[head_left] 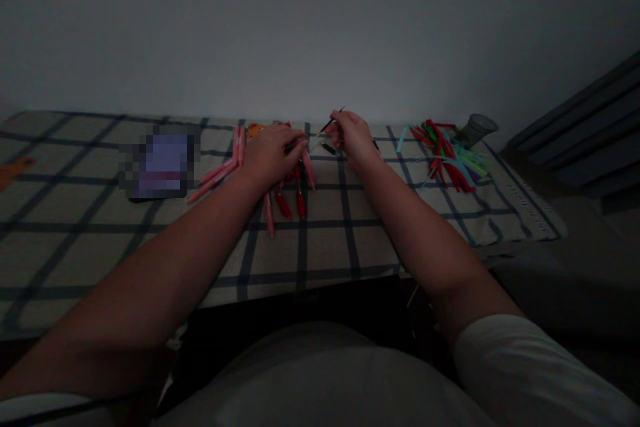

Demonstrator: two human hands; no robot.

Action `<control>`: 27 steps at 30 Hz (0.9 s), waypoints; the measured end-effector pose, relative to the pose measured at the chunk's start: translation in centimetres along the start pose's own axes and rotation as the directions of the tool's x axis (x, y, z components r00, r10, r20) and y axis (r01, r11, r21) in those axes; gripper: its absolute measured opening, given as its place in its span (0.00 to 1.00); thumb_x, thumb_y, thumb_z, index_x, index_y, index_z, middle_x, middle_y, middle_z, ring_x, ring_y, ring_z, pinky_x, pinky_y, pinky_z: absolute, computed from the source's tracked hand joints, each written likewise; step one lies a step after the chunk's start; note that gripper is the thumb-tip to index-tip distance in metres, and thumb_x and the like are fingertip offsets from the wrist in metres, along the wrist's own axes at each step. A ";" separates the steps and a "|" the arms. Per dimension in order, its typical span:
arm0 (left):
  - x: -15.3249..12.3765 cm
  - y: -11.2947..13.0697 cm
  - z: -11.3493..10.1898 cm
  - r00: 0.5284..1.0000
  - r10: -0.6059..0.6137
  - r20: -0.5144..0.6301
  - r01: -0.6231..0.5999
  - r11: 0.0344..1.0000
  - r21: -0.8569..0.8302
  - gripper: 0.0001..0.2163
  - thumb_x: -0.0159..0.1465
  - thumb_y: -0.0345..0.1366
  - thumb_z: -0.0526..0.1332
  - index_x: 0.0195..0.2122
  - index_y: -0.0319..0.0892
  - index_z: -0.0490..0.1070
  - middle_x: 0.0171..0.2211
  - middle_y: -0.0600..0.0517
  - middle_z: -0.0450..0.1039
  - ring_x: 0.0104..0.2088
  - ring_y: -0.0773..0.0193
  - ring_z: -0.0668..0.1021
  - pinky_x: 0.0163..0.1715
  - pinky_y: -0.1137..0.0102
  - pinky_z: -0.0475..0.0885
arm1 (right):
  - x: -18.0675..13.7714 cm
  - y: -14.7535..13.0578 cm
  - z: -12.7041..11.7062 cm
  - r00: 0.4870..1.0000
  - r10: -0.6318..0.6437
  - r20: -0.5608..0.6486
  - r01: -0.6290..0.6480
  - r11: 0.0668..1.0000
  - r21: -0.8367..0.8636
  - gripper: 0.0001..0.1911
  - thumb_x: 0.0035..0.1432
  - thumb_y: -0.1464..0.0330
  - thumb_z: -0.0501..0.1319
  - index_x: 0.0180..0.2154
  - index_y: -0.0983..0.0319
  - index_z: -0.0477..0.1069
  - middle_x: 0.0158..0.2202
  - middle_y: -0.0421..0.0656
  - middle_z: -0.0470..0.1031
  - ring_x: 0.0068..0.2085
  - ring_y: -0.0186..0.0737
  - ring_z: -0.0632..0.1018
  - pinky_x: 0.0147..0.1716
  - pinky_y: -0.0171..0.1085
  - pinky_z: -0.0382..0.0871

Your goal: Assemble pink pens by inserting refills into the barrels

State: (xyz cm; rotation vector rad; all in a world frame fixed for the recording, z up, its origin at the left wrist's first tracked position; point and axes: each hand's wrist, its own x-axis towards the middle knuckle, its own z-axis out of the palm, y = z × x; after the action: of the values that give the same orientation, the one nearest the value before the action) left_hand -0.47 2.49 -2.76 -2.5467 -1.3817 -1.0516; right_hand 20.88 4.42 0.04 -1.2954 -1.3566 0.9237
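My right hand (351, 133) is closed in a pinch around a thin, dark stick (327, 125), which slants down to a pale lower end. Left of it, my left hand (275, 150) is closed, thumb and fingers together around something dark that I cannot make out. Under and beside the left hand are several pink sticks (235, 159) and a red-handled tool (300, 205), whose upper part is hidden by the hand. A small dark piece (329, 149) lies on the cloth between my hands. Behind the left hand, an orange thing (256, 129) partly shows.
The table bears a checked cloth (325, 247). To the left are a blurred-out tablet-like object (163, 163) and an orange piece (16, 170). At right lie red, green and blue strips (445, 153) by a glass jar (480, 128). A wall (300, 33) stands behind.
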 end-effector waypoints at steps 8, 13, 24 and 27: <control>0.0 -0.1 0.0 1.000 0.022 -0.004 -0.022 1.000 0.018 0.17 0.77 0.46 0.60 0.52 0.46 0.88 0.44 0.43 0.87 0.50 0.45 0.84 0.52 0.53 0.77 | -0.2 -0.4 0.0 1.000 0.002 0.002 -0.002 1.000 0.014 0.21 0.76 0.45 0.66 0.43 0.55 0.71 0.35 0.39 0.81 0.29 0.32 0.77 0.29 0.31 0.67; 0.0 -0.3 0.1 1.000 0.027 0.000 -0.027 1.000 0.013 0.16 0.77 0.46 0.61 0.51 0.46 0.87 0.45 0.43 0.87 0.50 0.46 0.83 0.53 0.54 0.77 | -0.4 -0.6 0.0 1.000 0.015 -0.008 -0.015 1.000 0.021 0.20 0.76 0.46 0.67 0.44 0.55 0.71 0.35 0.40 0.83 0.28 0.33 0.77 0.28 0.31 0.69; 0.1 0.7 -0.5 0.996 -0.047 0.073 0.044 0.998 0.049 0.18 0.79 0.44 0.60 0.58 0.42 0.87 0.50 0.41 0.87 0.55 0.44 0.83 0.59 0.54 0.76 | 0.1 -0.1 0.7 0.990 0.138 0.007 -0.128 0.895 0.427 0.13 0.80 0.62 0.66 0.39 0.57 0.68 0.27 0.33 0.78 0.21 0.26 0.68 0.22 0.26 0.60; 0.1 0.7 -0.5 0.995 -0.056 0.082 0.051 0.997 0.060 0.18 0.79 0.44 0.60 0.57 0.42 0.87 0.50 0.41 0.86 0.56 0.45 0.83 0.59 0.54 0.75 | 0.2 0.1 0.8 0.990 0.137 0.026 -0.134 0.878 0.460 0.15 0.79 0.61 0.67 0.39 0.56 0.68 0.27 0.33 0.78 0.21 0.26 0.69 0.21 0.27 0.57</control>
State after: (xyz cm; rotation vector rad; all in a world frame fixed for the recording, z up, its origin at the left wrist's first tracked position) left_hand -0.18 1.91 -2.12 -2.5537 -1.4858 -0.9078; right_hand 20.18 4.69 -0.15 -1.0279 -0.9642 1.2494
